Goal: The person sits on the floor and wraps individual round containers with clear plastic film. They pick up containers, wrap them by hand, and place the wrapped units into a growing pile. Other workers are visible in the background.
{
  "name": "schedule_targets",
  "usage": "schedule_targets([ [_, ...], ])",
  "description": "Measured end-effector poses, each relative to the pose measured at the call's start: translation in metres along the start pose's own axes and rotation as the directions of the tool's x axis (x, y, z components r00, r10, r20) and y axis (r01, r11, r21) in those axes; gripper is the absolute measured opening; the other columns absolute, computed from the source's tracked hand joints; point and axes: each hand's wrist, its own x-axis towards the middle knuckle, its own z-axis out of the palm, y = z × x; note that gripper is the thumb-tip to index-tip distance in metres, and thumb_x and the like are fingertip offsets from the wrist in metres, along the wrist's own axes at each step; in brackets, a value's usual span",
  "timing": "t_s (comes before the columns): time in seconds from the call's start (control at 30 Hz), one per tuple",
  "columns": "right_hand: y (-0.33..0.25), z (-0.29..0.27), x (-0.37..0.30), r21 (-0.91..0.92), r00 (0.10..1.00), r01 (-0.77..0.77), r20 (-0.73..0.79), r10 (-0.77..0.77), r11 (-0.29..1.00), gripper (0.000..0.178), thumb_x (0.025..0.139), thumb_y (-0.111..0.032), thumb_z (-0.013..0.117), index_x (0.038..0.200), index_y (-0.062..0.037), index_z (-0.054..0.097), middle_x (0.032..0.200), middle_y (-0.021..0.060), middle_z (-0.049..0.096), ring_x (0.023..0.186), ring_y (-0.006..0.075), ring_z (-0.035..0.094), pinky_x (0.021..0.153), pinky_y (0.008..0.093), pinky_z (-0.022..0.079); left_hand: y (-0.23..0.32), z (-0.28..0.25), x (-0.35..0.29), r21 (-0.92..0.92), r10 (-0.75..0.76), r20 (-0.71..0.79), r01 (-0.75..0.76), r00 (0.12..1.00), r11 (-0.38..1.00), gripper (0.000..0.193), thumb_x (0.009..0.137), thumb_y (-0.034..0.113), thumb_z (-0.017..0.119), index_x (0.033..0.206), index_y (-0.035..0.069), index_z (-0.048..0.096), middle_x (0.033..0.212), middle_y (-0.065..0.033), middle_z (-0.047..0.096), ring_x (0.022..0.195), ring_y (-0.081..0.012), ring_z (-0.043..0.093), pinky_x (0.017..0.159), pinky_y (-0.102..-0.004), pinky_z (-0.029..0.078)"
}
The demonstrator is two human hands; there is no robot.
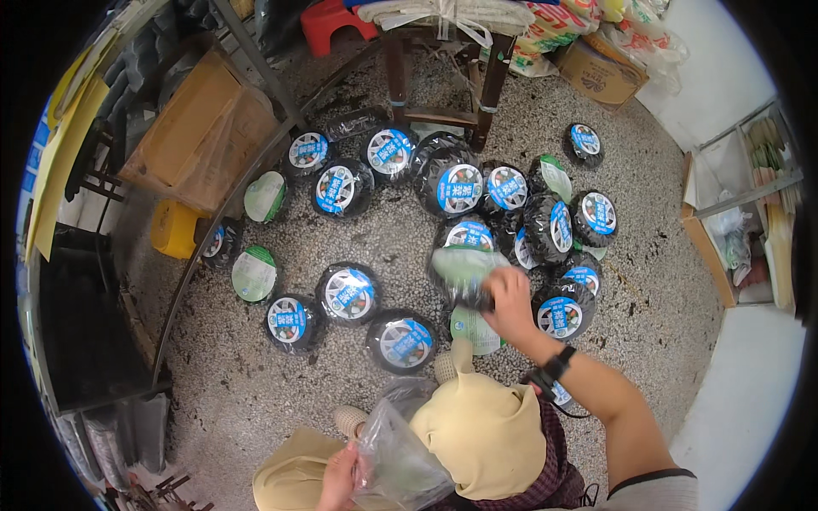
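Observation:
My right hand [514,308] grips the edge of a round seaweed pack [464,271] with a green and white label, smeared by motion, above other packs. Just below it lies another green-labelled pack [477,330]. In my left hand [340,474], near the lower edge, a clear plastic bag [399,447] is pinched; its lower part rests by my lap. Many round dark packs wrapped in shiny film are spread over the floor, most with blue and white labels, such as one pack [402,342] left of my right hand. A tight cluster of packs [550,228] lies beyond that hand.
A wooden stool [443,115] piled with folded cloth stands at the far side, beside a red stool [334,25]. On the left are a cardboard box [200,128], a yellow container [176,230] and a curved metal rail. A shelf [724,204] stands at the right wall.

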Motion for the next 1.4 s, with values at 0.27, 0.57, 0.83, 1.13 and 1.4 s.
schedule_targets([
  [0.27,0.028,0.037,-0.133,0.225,0.896,-0.422,0.254,0.365,0.878,0.084,0.060,-0.030,0.088,0.126,-0.0020,0.045,0.135,0.0278,0.041,0.126,0.0374,0.043,0.106,0.0494,0.034,-0.008,-0.021,-0.026,-0.269,0.139,0.117,-0.103,0.983,0.958,0.043,0.099,0.046,0.045,0.093,0.007,0.061,0.066,-0.0002,0.054,0.048,-0.0124,0.045,0.047,-0.0275,0.038],
  [0.57,0.056,0.094,-0.139,0.405,0.413,-0.894,0.585,0.698,0.190,0.052,0.065,-0.032,0.089,0.087,-0.0006,0.055,0.081,0.0048,0.056,0.068,0.0126,0.051,0.058,0.0294,0.043,0.016,0.000,-0.062,-0.091,-0.029,-0.259,0.005,0.966,0.996,0.051,0.093,0.024,0.061,0.137,0.003,0.046,0.129,-0.0079,0.058,0.118,-0.0210,0.056,0.091,-0.0320,0.048],
  [0.83,0.059,0.137,-0.112,0.486,0.358,-0.867,0.449,0.819,0.113,0.083,0.062,-0.040,0.089,0.115,0.0085,0.049,0.115,0.0202,0.054,0.106,0.0282,0.055,0.089,0.0387,0.047,0.016,0.006,-0.040,0.054,-0.056,-0.211,0.069,0.976,0.996,0.050,0.094,0.021,0.061,0.138,0.002,0.046,0.127,-0.0055,0.058,0.110,-0.0192,0.058,0.088,-0.0303,0.047],
  [1.13,0.059,0.091,-0.071,0.423,0.540,-0.833,0.475,0.695,0.358,0.063,0.068,-0.029,0.087,0.114,0.0028,0.058,0.113,0.0172,0.061,0.100,0.0275,0.060,0.086,0.0378,0.049,0.041,0.020,-0.026,0.141,0.118,-0.008,-0.116,0.993,0.983,0.037,0.101,0.027,0.048,0.098,-0.003,0.070,0.054,0.0089,0.043,0.046,-0.0027,0.034,0.045,-0.0207,0.027],
  [1.4,-0.077,-0.191,0.041,0.106,0.929,0.173,-0.348,-0.127,0.979,0.046,0.064,-0.021,0.085,0.094,-0.0043,0.054,0.131,0.0211,0.041,0.118,0.0343,0.049,0.089,0.0417,0.047,0.069,0.023,-0.056,-0.173,0.274,0.212,-0.240,0.938,0.955,0.038,0.098,0.027,0.050,0.121,-0.002,0.060,0.092,0.0004,0.063,0.065,-0.0053,0.054,0.053,-0.0201,0.041],
])
